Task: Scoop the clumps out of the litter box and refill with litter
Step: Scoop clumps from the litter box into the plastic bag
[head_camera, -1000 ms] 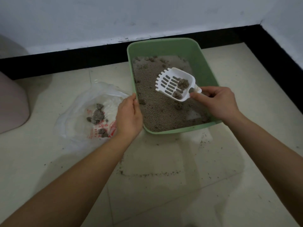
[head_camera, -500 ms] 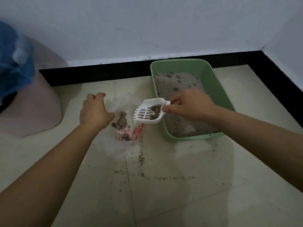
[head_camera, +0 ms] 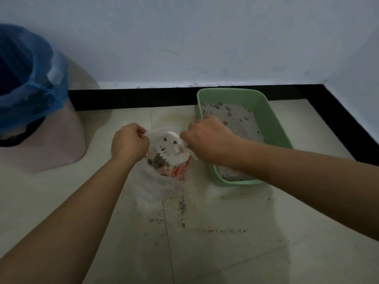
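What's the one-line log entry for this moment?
left hand: pinches bag rim | right hand: tips scoop into bag | litter box: clumps inside

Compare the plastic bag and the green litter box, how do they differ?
The plastic bag is thin, crumpled, whitish with red print; the litter box is rigid and green. The left hand pinches the bag's edge up; the litter box stands by itself. The bag holds a pile of clumps; the litter box, a bed of pale litter. Both sit on the floor.

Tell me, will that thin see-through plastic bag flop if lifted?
Probably floppy: the thin see-through plastic bag lies crumpled, its rim up where the left hand pinches it. The grey clumps inside would likely make it sag.
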